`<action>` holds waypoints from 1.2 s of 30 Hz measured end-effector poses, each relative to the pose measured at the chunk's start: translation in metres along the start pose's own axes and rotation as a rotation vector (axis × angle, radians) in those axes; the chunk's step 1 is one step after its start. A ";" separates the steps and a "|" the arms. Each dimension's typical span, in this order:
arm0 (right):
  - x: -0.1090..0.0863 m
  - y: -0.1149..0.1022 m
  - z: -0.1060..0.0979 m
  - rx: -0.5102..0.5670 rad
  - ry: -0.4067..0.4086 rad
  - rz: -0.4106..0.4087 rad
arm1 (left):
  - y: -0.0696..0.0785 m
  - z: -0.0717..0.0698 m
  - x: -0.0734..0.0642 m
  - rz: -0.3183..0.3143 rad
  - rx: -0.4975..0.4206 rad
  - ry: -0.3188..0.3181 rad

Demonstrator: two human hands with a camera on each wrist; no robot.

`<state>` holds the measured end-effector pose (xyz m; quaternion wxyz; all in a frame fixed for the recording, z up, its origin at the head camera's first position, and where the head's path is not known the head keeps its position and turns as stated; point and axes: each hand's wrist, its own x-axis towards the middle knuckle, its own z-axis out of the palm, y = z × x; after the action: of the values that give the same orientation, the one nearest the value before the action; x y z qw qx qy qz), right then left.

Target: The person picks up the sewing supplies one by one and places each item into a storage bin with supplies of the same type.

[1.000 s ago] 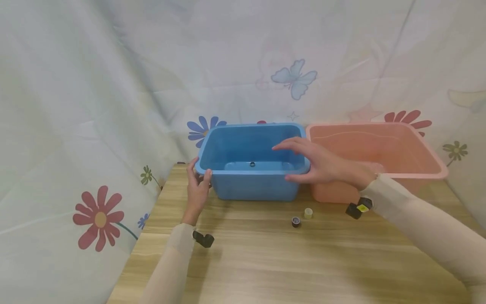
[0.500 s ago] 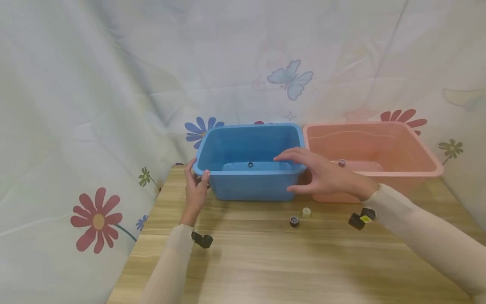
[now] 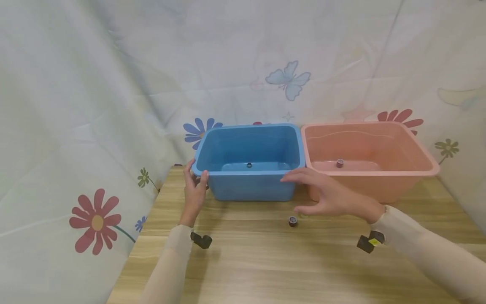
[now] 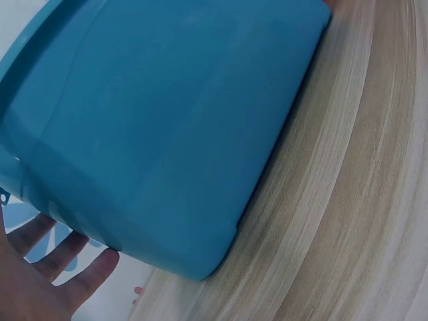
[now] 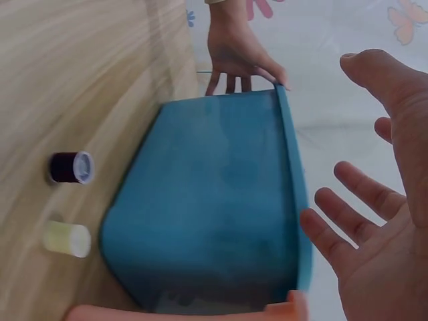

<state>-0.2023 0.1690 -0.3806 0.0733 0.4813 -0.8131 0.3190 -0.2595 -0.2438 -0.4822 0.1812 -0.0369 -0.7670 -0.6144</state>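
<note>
My left hand [image 3: 195,195] holds the left end of a blue plastic bin [image 3: 252,185], thumb at the front corner of the rim and fingers along the outer side. In front of the bin, my right hand [image 3: 334,195] hovers with fingers spread and nothing between them. A dark thread spool [image 3: 292,221] stands on the table below its thumb. Beside that is a pale yellow thread spool [image 5: 67,239], plain in the right wrist view but mostly hidden by the hand in the head view. Another dark spool [image 3: 339,163] lies inside the pink bin [image 3: 410,174].
The two bins stand side by side at the back of the wooden table [image 3: 243,261]. A small dark round thing [image 3: 249,165] is on the blue bin's floor. Behind hangs a curtain [image 3: 152,63] printed with flowers and a butterfly.
My right hand has moved from over the blue bin down toward the table, now covering most of the yellow spool. The spool in the pink bin has come into sight. The left hand stays at the rim.
</note>
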 end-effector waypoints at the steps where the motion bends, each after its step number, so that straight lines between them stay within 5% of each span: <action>1: -0.003 0.000 0.002 0.012 -0.001 0.005 | 0.001 0.000 0.000 -0.007 0.000 -0.002; 9: -0.025 0.013 0.026 0.049 0.008 0.051 | 0.012 -0.002 -0.002 -0.014 -0.018 -0.027; 18: -0.052 0.037 0.055 0.041 0.044 0.102 | -0.004 -0.002 0.002 0.006 -0.014 -0.009; 31: -0.078 0.061 0.074 0.112 0.020 0.264 | -0.005 0.000 0.001 0.016 0.001 0.001; 36: -0.086 0.071 0.084 0.082 0.033 0.255 | -0.004 0.000 0.002 0.022 -0.010 -0.002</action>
<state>-0.2001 0.2063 -0.5150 0.0260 0.3710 -0.8528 0.3665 -0.2624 -0.2450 -0.4859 0.1870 -0.0470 -0.7636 -0.6162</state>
